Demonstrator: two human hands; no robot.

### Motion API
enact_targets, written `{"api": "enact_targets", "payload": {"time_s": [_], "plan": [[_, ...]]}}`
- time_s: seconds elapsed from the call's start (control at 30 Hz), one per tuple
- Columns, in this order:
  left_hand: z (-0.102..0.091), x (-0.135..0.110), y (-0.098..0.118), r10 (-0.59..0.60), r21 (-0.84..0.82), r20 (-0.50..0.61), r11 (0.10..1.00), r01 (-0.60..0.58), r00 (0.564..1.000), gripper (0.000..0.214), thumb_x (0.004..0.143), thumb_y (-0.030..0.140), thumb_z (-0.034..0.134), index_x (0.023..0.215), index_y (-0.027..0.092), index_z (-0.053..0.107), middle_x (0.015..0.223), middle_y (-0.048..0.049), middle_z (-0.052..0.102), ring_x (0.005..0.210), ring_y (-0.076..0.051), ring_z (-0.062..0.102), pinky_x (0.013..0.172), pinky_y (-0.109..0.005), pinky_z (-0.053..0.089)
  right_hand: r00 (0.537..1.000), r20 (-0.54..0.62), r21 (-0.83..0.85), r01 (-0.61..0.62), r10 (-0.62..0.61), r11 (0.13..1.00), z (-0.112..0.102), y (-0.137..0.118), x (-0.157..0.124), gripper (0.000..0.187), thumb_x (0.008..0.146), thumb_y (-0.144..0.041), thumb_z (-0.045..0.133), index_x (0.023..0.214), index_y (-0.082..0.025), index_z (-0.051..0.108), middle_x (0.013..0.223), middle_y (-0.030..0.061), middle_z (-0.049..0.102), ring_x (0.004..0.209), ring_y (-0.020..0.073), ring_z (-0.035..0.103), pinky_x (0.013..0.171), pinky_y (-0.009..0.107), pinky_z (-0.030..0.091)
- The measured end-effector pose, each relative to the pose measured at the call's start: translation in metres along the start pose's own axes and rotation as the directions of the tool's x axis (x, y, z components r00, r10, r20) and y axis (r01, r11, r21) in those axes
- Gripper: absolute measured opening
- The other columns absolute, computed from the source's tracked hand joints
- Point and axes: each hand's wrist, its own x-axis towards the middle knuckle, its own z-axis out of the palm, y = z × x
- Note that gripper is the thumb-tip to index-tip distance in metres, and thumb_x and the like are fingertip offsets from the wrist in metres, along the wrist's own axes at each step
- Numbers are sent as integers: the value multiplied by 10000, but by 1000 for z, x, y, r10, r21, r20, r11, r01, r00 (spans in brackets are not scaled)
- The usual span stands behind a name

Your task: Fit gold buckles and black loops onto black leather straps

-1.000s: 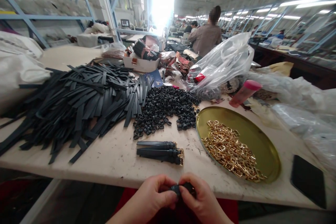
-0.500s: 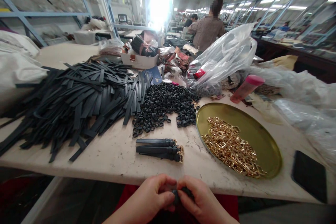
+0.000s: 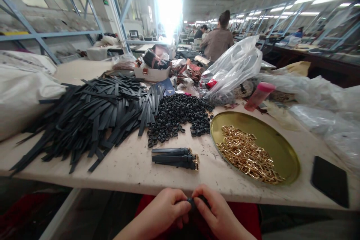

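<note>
At the table's front edge, my left hand (image 3: 170,207) and my right hand (image 3: 211,207) meet with closed fingers. Pinched between them is a black leather strap (image 3: 190,201), mostly covered by the fingers. Just beyond lies a small stack of black straps with gold buckles (image 3: 174,158), buckle ends to the right. Behind it spreads a heap of small black leather loops (image 3: 177,114). To the right, a gold-coloured round tray (image 3: 287,150) bears a pile of gold buckles (image 3: 247,153).
A big pile of loose black strips (image 3: 98,116) covers the table's left side. A phone (image 3: 329,180) lies at the right edge. Farther back are a pink-lidded bottle (image 3: 260,95), a clear plastic bag (image 3: 233,69) and a white box (image 3: 152,74). A person (image 3: 219,39) sits beyond.
The view has tilted up slightly and shifted. My hands stay together on the strap, with the fingers slightly repositioned. The items on the table have not been moved.
</note>
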Motion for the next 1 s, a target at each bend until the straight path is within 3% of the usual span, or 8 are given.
{"api": "enact_targets", "payload": {"time_s": [0.17,0.4,0.63,0.73,0.87,1.0], "plan": [[4,-1,-1,44,76,19,996,-45,999,206,720,231,436,748,132,615,616,0,609,520,-107,536,462,-177,354,998,5,1,56,-56,998,6,0,-7,133,869,-264,386,836,-204,500,758,9,588,708,148,555,647,247,427],[-8,-15,14,107,356,-39,930,-86,993,241,742,263,420,670,150,620,574,6,594,514,-118,522,466,-187,345,987,-74,-136,133,-144,982,7,-4,-2,112,867,-250,384,872,-216,491,787,18,605,720,155,570,668,263,442],[3,-12,7,46,391,70,918,-70,996,319,798,266,335,773,144,628,671,-26,644,555,-130,551,476,-193,360,979,-49,-129,188,-196,974,11,0,-8,106,849,-226,380,882,-210,479,775,27,616,699,148,594,639,242,477],[-3,-6,9,106,450,81,883,-132,991,316,819,269,339,799,161,636,720,-32,668,602,-144,577,518,-202,382,978,-62,-150,187,-198,971,14,2,-2,124,853,-217,374,916,-213,480,795,26,637,716,146,614,648,236,488],[-15,13,13,281,667,-126,734,-129,951,254,826,301,418,792,188,643,778,-57,667,725,-198,592,636,-259,405,961,-222,-354,81,-168,932,18,8,26,179,875,-257,357,973,-191,492,802,59,675,721,187,648,630,280,506],[-31,29,13,394,766,-289,641,-35,872,162,796,271,513,876,185,626,929,-75,630,887,-234,549,792,-326,391,895,-341,-634,7,-288,773,20,29,55,331,867,-392,380,1031,-137,512,725,123,701,611,262,663,546,359,511]]}}
